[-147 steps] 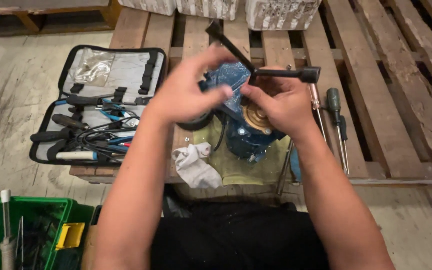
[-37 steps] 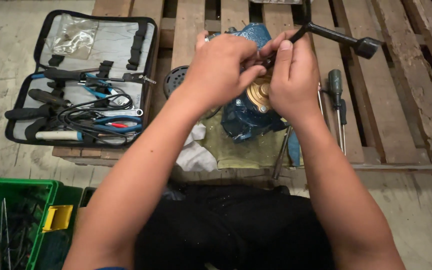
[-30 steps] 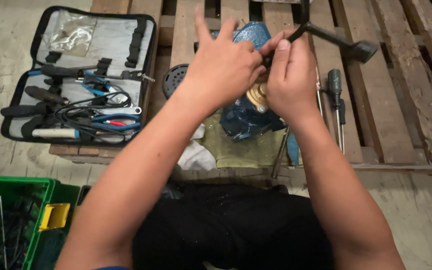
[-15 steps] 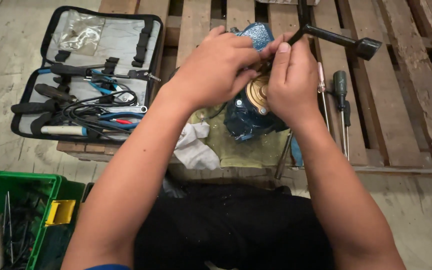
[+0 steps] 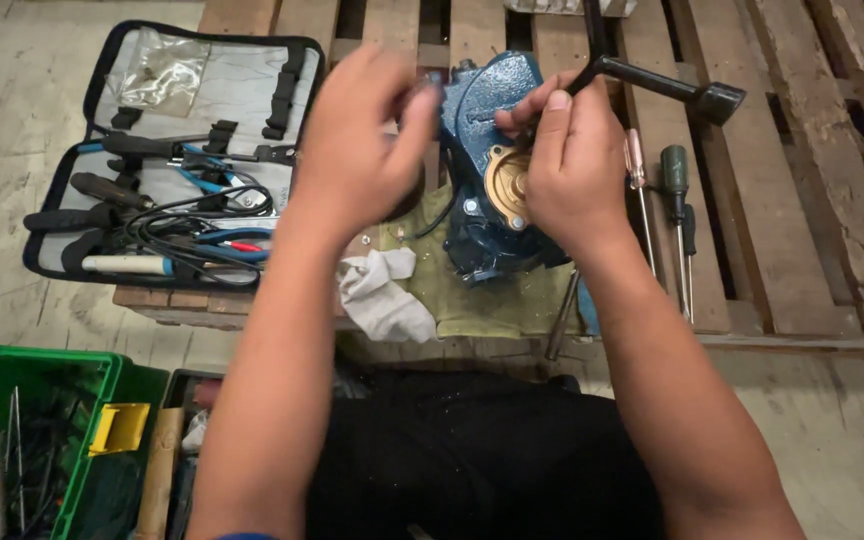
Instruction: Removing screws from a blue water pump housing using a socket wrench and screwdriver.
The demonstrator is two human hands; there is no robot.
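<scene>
Now both hands at blue pump (image 5: 487, 120): right hand (image 5: 572, 165) gripping black wrench (image 5: 667, 88); left hand (image 5: 357, 150) half-curled beside, hold unclear.

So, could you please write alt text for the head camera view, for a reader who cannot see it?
Two bare hands work on a blue pump body with a brass fitting on a wooden pallet; the right hand holds a black T-handle wrench, the left hand hovers beside it. An open tool case lies left.
</scene>
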